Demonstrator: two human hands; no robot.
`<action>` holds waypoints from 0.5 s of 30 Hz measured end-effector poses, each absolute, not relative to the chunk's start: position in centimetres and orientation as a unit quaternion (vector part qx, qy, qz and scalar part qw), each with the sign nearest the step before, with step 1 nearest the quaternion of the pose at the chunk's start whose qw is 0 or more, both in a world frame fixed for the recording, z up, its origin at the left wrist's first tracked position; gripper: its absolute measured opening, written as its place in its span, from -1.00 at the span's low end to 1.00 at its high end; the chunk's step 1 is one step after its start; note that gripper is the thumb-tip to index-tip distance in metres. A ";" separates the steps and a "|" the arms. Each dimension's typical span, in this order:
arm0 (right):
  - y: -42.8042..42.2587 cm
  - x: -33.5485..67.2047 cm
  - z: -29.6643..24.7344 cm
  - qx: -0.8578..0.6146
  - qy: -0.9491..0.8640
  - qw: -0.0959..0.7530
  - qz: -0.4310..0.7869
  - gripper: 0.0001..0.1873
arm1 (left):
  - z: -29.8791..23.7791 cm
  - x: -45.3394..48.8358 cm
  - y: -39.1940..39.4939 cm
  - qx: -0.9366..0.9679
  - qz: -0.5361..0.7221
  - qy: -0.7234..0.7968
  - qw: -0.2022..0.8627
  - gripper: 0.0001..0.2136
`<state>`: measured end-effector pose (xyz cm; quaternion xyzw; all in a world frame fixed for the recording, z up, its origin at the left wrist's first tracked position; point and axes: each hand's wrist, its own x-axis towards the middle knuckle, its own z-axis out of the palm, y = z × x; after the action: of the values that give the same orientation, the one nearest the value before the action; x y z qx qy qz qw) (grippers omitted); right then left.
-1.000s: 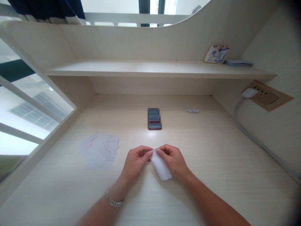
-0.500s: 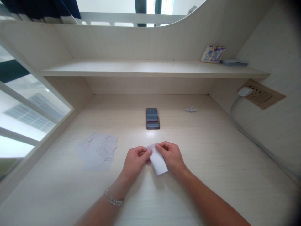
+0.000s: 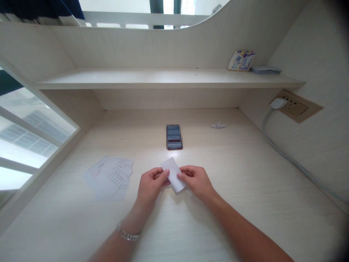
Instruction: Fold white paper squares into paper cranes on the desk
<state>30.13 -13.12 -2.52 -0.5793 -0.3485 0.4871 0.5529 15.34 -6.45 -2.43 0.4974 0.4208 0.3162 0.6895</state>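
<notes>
A folded strip of white paper (image 3: 174, 177) is held tilted between both hands, low over the desk. My left hand (image 3: 153, 185) pinches its left edge, thumb on top and fingers underneath. On the opposite edge my right hand (image 3: 197, 181) grips it the same way, its thumb lying on the paper. The fingers beneath the paper are partly hidden. Just beyond the hands lies a dark, blurred-out rectangular object (image 3: 174, 137), perhaps a phone. Left of my left hand several overlapping sheets of written paper (image 3: 111, 178) rest on the desk.
A small folded paper crane (image 3: 218, 125) sits at the back right of the desk (image 3: 131, 127). Above runs a shelf (image 3: 141, 75) with a colourful packet (image 3: 241, 60) and a flat stack (image 3: 265, 70). A cable (image 3: 289, 156) hangs from the wall socket (image 3: 298, 105).
The folded paper has shifted up between my hands, and my right thumb now presses nearer its middle. My head view has turned slightly, so the scene sits a little further left.
</notes>
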 end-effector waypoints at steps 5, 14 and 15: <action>-13.1 30.3 -2.8 -0.578 -0.344 0.548 0.496 -0.73 | -2.5 15.4 -6.5 0.509 0.303 0.423 0.685 -0.75; -13.1 30.8 -2.8 -0.589 -0.291 0.523 0.544 -0.67 | -2.9 15.0 -6.0 0.527 0.332 0.460 0.633 -0.74; -13.1 30.8 -2.7 -0.588 -0.292 0.518 0.548 -0.67 | -3.0 15.0 -5.9 0.527 0.337 0.462 0.629 -0.74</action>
<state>30.82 -13.09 -2.69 -0.5882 -0.2921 0.5484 0.5177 14.98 -5.88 -2.95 0.5270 0.4623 0.3366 0.6286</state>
